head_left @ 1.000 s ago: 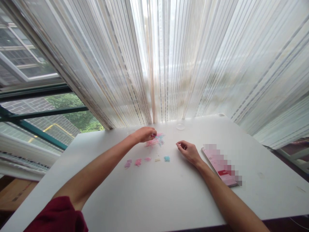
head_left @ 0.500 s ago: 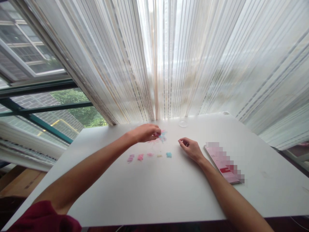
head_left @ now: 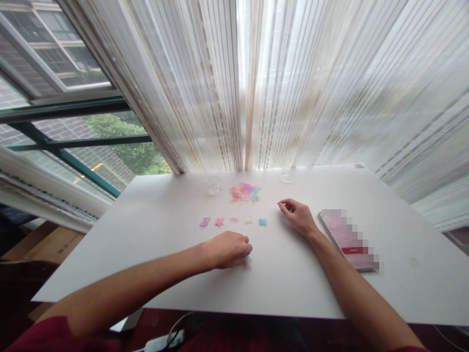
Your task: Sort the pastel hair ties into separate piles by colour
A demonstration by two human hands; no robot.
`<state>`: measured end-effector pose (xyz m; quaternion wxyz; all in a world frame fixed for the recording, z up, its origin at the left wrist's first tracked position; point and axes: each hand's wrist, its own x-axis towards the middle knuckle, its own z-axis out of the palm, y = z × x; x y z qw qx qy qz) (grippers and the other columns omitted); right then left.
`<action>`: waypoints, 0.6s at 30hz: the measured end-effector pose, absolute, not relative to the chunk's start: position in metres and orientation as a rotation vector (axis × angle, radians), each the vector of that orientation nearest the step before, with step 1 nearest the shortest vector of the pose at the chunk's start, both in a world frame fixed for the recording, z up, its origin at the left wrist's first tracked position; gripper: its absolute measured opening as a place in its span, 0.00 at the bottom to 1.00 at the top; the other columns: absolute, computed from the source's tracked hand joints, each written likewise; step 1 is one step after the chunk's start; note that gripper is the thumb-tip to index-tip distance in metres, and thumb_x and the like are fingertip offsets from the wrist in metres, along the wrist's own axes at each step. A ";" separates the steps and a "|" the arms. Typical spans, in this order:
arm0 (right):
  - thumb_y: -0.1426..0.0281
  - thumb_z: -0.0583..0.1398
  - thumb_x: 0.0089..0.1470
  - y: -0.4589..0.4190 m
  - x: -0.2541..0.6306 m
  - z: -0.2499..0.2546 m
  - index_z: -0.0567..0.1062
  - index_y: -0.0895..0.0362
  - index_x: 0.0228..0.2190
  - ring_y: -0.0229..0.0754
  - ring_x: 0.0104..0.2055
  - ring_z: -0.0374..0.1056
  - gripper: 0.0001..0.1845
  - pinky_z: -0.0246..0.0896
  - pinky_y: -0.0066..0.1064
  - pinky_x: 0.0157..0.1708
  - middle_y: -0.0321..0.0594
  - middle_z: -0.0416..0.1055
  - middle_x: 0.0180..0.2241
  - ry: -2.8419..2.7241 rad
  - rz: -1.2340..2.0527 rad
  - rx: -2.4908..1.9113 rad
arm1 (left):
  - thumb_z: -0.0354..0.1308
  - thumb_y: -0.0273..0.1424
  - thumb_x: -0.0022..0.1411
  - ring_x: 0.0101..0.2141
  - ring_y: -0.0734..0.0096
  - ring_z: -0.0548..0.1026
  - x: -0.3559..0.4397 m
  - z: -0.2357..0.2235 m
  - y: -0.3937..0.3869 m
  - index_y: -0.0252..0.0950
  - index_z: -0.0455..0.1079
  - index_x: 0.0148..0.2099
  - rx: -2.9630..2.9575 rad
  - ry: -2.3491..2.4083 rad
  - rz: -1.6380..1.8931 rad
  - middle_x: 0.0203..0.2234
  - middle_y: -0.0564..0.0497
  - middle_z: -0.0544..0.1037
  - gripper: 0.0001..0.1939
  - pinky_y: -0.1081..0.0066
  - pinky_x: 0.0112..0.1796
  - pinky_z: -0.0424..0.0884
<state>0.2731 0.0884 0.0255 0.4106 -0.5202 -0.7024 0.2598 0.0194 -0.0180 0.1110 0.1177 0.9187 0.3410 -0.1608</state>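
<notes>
My left hand (head_left: 227, 249) is closed, fingertips down, over the near middle of the white table (head_left: 176, 288). A small clump of pink and blue strand-like pieces (head_left: 248, 263) shows under its fingertips. Beyond it runs a row of little sorted piles: purple (head_left: 205, 223), pink (head_left: 219, 222), pale pink (head_left: 234, 220), yellowish (head_left: 248, 222) and blue (head_left: 263, 222). Farther back lies a mixed heap of the same pastel pieces (head_left: 245, 191); they are too small to name. My right hand (head_left: 297, 216) rests on the table right of the piles, fingers curled in, holding nothing visible.
A clear round container (head_left: 214, 187) stands left of the heap, and a clear disc like a lid (head_left: 287, 178) lies to its right. A flat pink box or book (head_left: 340, 239), partly blurred, lies beside my right forearm. Striped curtains (head_left: 286, 98) hang along the table's far edge.
My left hand has come from the mixed heap back toward the near side of the table, bringing some pink and blue pieces. The right hand keeps its place. The camera view has shifted.
</notes>
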 end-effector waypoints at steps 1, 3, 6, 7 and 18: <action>0.51 0.59 0.56 0.088 0.273 0.025 0.80 0.56 0.30 0.40 0.24 0.65 0.21 0.63 0.31 0.29 0.37 0.71 0.21 -1.766 0.653 -1.312 | 0.61 0.30 0.65 0.35 0.61 0.79 0.019 0.110 -0.018 0.37 0.73 0.38 2.684 1.012 -0.468 0.37 0.47 0.80 0.02 0.69 0.29 0.67; 0.52 0.59 0.56 0.088 0.273 0.025 0.80 0.56 0.30 0.40 0.24 0.65 0.21 0.63 0.31 0.30 0.37 0.72 0.22 -1.760 0.652 -1.316 | 0.61 0.32 0.65 0.35 0.61 0.79 0.018 0.111 -0.016 0.38 0.74 0.42 2.673 1.038 -0.450 0.39 0.47 0.80 0.05 0.69 0.29 0.67; 0.52 0.59 0.56 0.089 0.273 0.025 0.80 0.56 0.30 0.39 0.24 0.64 0.21 0.62 0.30 0.29 0.37 0.72 0.21 -1.754 0.653 -1.319 | 0.64 0.39 0.63 0.37 0.62 0.79 0.014 0.121 -0.006 0.41 0.75 0.47 2.623 1.060 -0.400 0.43 0.49 0.80 0.12 0.70 0.31 0.67; 0.52 0.59 0.56 0.089 0.273 0.025 0.80 0.57 0.30 0.39 0.24 0.64 0.21 0.62 0.30 0.29 0.37 0.71 0.21 -1.754 0.654 -1.319 | 0.64 0.41 0.63 0.38 0.63 0.79 0.011 0.126 0.000 0.42 0.75 0.48 2.599 1.079 -0.384 0.44 0.50 0.81 0.13 0.70 0.31 0.67; 0.53 0.59 0.56 0.090 0.274 0.026 0.79 0.56 0.31 0.38 0.23 0.64 0.20 0.62 0.30 0.29 0.35 0.71 0.21 -1.756 0.673 -1.289 | 0.60 0.34 0.61 0.36 0.66 0.79 -0.022 0.122 0.101 0.40 0.78 0.44 2.532 1.438 -0.343 0.36 0.52 0.84 0.10 0.74 0.33 0.67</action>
